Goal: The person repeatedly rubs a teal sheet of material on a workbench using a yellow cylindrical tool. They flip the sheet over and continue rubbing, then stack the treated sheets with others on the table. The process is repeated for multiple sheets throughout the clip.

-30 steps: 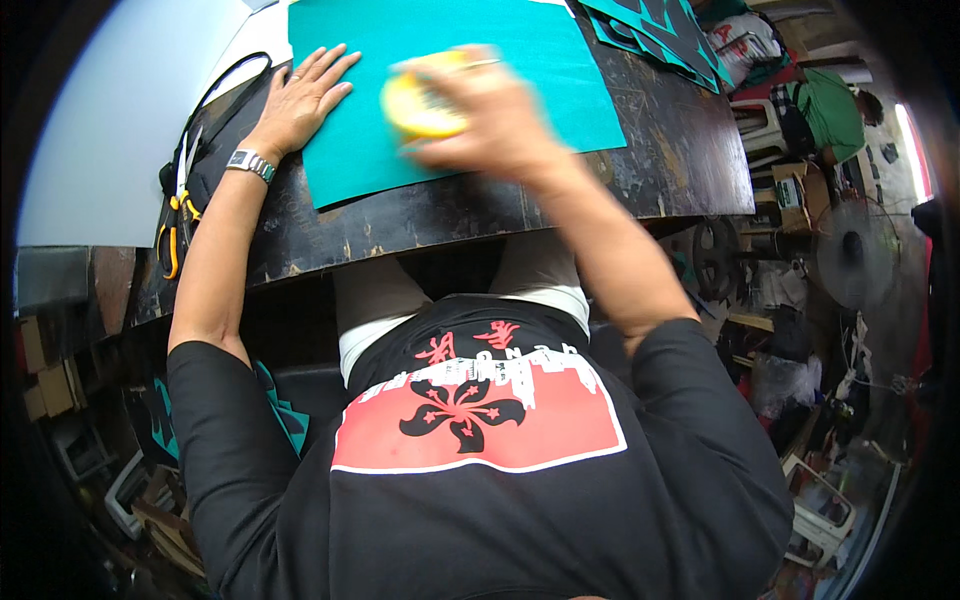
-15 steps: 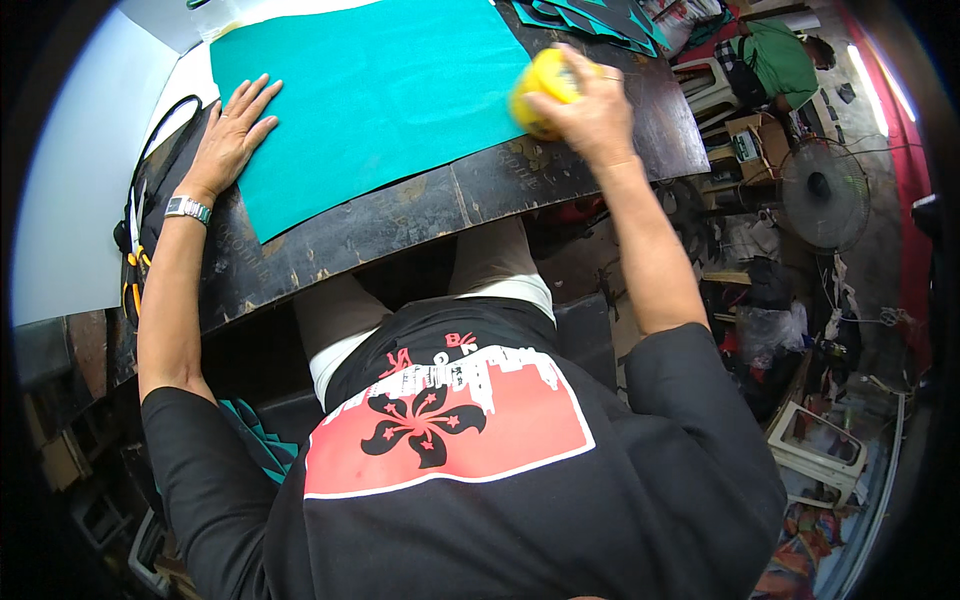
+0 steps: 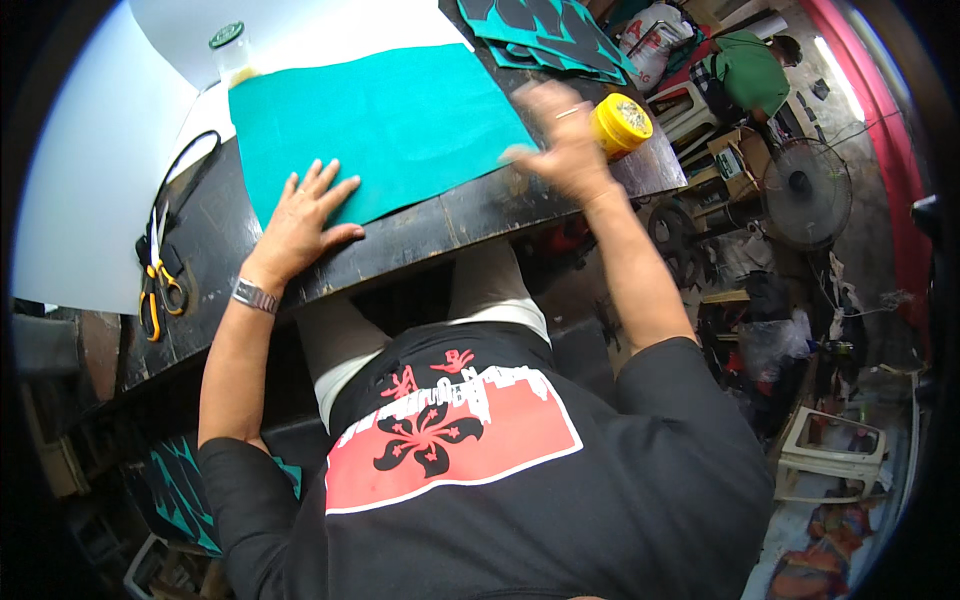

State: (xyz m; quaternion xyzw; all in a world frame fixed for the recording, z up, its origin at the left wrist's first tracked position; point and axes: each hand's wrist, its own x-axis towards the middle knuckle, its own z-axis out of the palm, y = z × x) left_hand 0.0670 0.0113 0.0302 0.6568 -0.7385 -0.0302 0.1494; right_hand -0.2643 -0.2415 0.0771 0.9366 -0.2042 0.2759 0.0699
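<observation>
A teal sheet (image 3: 380, 130), of felt or a similar cloth, lies flat on the dark worn table (image 3: 470, 215). My left hand (image 3: 308, 220) rests with spread fingers on its near left edge. Over by the right edge of the sheet, my right hand (image 3: 565, 145) is open and holds nothing, its fingers partly blurred. Just right of that hand stands a round yellow tub (image 3: 622, 125) with pale stuff at its top that I cannot make out. Scissors with orange and black handles (image 3: 160, 290) lie at the table's left.
Teal cut-out pieces with dark shapes (image 3: 545, 35) are piled at the far right of the table. A clear jar with a green lid (image 3: 230, 48) stands at the back left, by white panels (image 3: 100, 170). Beyond the table are a fan (image 3: 805, 195) and a person in green (image 3: 750, 75).
My right hand has let go of the yellow tub, which now stands further right. My left hand has moved right and nearer along the sheet.
</observation>
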